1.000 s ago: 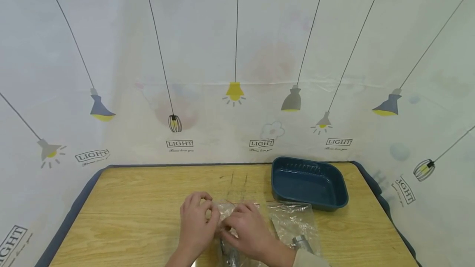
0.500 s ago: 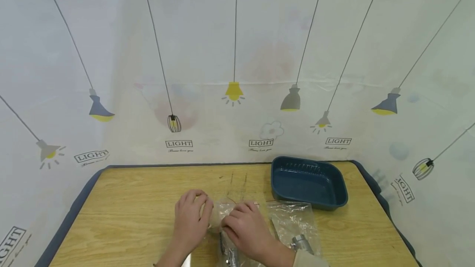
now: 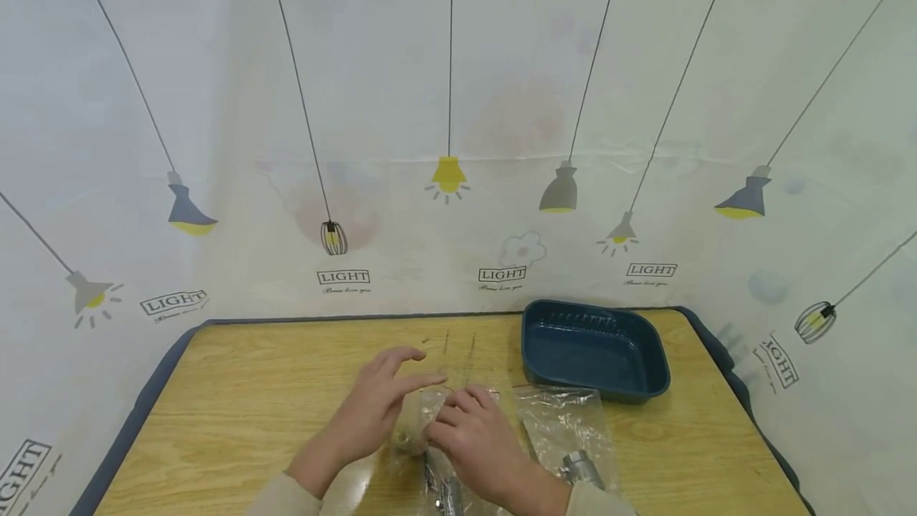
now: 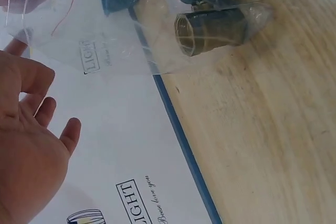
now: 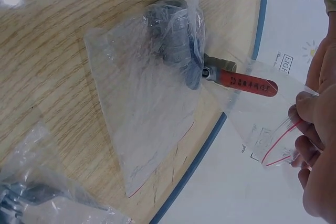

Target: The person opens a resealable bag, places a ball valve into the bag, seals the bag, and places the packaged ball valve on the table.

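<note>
A clear zip bag (image 5: 247, 114) holding a brass ball valve (image 4: 210, 34) with a red lever hangs just above the table. My right hand (image 3: 476, 438) pinches the bag near its red-lined opening; this hand (image 5: 320, 166) is at the right edge of the right wrist view. My left hand (image 3: 368, 404) is beside the bag, its thumb and index finger stretched out towards the right hand. In the left wrist view, the left palm (image 4: 31, 150) faces the camera with nothing held. In the head view, the brass valve is partly hidden below the left hand.
A second clear bag (image 5: 131, 114) with a grey metal valve lies under and beside the right hand. Another bag (image 3: 566, 420) with a metal valve (image 3: 582, 468) lies further right. A dark blue bin (image 3: 595, 353) stands at the back right of the wooden table (image 3: 251, 388).
My left hand has drawn back left from the right hand, then its fingers have straightened forward and right. The right hand keeps its pinch on the bag, almost in the same place.
</note>
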`<state>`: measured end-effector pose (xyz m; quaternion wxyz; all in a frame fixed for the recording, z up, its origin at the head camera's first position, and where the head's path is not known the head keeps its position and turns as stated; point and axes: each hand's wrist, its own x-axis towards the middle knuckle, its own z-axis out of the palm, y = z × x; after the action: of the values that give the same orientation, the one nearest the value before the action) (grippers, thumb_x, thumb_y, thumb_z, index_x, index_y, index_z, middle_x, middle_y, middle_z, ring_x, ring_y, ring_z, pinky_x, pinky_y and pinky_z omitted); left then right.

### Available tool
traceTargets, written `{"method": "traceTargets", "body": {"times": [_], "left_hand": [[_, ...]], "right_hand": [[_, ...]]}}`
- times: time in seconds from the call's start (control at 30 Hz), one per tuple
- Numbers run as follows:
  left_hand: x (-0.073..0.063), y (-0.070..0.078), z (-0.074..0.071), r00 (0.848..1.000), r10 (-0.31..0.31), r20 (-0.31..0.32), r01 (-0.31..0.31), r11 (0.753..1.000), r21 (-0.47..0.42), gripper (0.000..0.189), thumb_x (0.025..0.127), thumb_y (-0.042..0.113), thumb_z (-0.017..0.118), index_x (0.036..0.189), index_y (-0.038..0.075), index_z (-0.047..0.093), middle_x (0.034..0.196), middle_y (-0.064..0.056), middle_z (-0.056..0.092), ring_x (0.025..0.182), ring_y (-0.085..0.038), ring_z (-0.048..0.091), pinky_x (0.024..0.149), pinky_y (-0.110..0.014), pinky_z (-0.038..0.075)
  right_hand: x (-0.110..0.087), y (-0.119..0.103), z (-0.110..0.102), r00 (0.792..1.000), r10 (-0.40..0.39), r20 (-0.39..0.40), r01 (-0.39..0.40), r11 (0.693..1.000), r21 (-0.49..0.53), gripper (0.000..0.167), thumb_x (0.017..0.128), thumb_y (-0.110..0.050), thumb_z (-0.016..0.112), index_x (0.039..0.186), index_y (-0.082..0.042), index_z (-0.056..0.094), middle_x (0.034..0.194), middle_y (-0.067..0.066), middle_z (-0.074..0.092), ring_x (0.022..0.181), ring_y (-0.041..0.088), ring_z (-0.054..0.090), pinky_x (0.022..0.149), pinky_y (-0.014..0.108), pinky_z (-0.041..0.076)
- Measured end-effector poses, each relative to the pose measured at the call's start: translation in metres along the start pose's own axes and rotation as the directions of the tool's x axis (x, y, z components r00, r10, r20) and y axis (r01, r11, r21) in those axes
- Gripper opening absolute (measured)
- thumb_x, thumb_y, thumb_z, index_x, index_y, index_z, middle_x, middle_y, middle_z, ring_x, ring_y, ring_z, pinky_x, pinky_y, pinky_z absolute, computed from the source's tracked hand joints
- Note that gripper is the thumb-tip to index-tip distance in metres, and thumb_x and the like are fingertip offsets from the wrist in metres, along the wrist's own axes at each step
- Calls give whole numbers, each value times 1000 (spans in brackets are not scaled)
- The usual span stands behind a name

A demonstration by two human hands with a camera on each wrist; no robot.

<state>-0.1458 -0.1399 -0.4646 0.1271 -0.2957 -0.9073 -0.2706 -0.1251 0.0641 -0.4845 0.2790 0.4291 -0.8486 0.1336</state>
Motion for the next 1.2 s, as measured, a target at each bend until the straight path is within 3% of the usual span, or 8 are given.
{"method": "traceTargets", "body": {"times": [0.13, 0.27, 0.5, 0.73, 0.97, 1.2], "left_hand": [[5, -1, 0, 999, -4, 45, 3, 1000, 24, 66, 76, -20, 46, 103, 33, 73, 140, -5, 51, 134, -30, 43, 104, -59, 38], [7, -3, 0, 997, -40, 64, 35, 996, 87, 44, 83, -9, 54, 95, 29, 72, 140, -7, 51, 135, -32, 43, 105, -60, 37], [0, -10, -7, 996, -90, 23, 85, 986, 146, 15, 85, 10, 66, 88, 25, 66, 129, -7, 58, 133, -34, 45, 101, -62, 39], [-13, -18, -17, 993, -114, 22, 108, 980, 170, 15, 83, 15, 69, 82, 27, 60, 112, 3, 60, 128, -27, 50, 103, -58, 39], [-24, -22, -30, 998, -58, -22, 61, 982, 180, 17, 82, 14, 71, 85, 27, 61, 95, 15, 61, 106, -14, 59, 96, -52, 46], [-36, -19, -42, 998, -69, -8, 70, 991, 111, 17, 82, 12, 72, 86, 26, 63, 86, 21, 62, 92, -6, 60, 91, -47, 48]], "right_hand": [[0, 0, -2, 1000, -12, 0, 12, 1000, -6, 5, 83, -26, 70, 81, -29, 72, 80, -17, 68, 87, 7, 56, 87, 28, 42], [-1, 1, -3, 1000, -6, 12, 7, 1000, -19, 4, 83, -29, 68, 81, -29, 71, 80, -17, 67, 88, 7, 56, 90, 30, 43], [-2, 5, -4, 998, 58, 23, -58, 998, 5, 5, 81, -30, 74, 80, -29, 69, 80, -16, 68, 88, 7, 57, 90, 30, 43], [0, 12, -5, 993, 113, 21, -114, 993, 31, 8, 81, -28, 76, 80, -29, 68, 82, -15, 68, 88, 9, 56, 87, 31, 43], [10, 13, -6, 987, 155, 49, -158, 986, 49, 5, 85, -28, 72, 83, -30, 68, 86, -15, 67, 91, 8, 56, 86, 32, 42], [19, 16, -6, 987, 152, 47, -154, 987, 39, 4, 84, -28, 74, 82, -29, 70, 87, -15, 68, 94, 9, 58, 89, 32, 44]]}}
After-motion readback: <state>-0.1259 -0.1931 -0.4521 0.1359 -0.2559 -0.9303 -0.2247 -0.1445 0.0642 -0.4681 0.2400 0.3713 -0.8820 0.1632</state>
